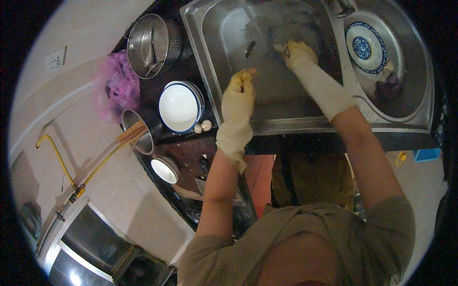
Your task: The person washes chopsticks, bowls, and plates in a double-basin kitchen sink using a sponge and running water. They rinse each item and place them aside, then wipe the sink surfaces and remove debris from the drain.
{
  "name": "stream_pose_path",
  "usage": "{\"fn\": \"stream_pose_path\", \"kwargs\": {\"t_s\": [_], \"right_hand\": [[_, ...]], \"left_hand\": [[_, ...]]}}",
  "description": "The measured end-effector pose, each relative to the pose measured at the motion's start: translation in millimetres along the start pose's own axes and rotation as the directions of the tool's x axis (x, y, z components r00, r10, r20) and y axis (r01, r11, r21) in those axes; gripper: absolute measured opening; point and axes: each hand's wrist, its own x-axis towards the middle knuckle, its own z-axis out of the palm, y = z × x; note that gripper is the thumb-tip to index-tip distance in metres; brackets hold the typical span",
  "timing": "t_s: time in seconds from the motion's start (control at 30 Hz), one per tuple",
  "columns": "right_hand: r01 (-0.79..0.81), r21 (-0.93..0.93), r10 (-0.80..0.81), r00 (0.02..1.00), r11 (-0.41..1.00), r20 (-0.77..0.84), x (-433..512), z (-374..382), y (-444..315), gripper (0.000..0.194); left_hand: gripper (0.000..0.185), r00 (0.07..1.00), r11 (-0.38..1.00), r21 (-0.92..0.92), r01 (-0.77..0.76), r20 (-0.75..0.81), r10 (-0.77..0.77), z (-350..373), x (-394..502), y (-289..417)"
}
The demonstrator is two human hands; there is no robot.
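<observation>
My left hand, in a pale rubber glove, grips the handle of a metal spoon whose bowl points away from me over the large basin of a stainless steel sink. To its right, my right hand, gloved the same way, reaches into that basin; its fingers are bent around a small pale thing, too blurred to name. A blue-patterned white plate lies in the smaller round basin at right, with a dark purplish thing beside it.
Left of the sink stand a perforated metal colander holding utensils, stacked white bowls with garlic bulbs beside them, a pink plastic bag, and a metal pot with chopsticks. A faucet is at the top right.
</observation>
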Motion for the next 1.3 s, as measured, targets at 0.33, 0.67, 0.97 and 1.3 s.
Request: {"fn": "stream_pose_path", "kwargs": {"t_s": [0.33, 0.67, 0.97, 1.3], "right_hand": [[0.42, 0.403, -0.406, 0.905, 0.813, -0.125, -52.1, -14.3, -28.8, 0.044], [0.155, 0.432, -0.175, 0.985, 0.889, 0.007, -66.3, -12.0, -40.9, 0.055], [-0.02, 0.21, 0.024, 1.0, 0.977, -0.017, -6.9, -63.0, -35.0, 0.052], [0.197, -0.325, -0.218, 0.976, 0.925, -0.029, -20.2, 10.7, -13.2, 0.053]], "left_hand": [[0.018, 0.942, 0.653, 0.685, -0.323, 0.167, 0.291, 26.8, 14.0, -3.4], [0.03, 0.986, 0.968, 0.219, 0.123, 0.081, -0.143, 41.3, 9.0, 8.0], [0.039, 0.966, 0.691, -0.683, 0.236, 0.088, -0.242, -19.6, 22.6, 29.9], [0.044, 0.984, -0.169, -0.972, 0.166, 0.173, -0.029, -100.9, 115.3, 16.6]]}}
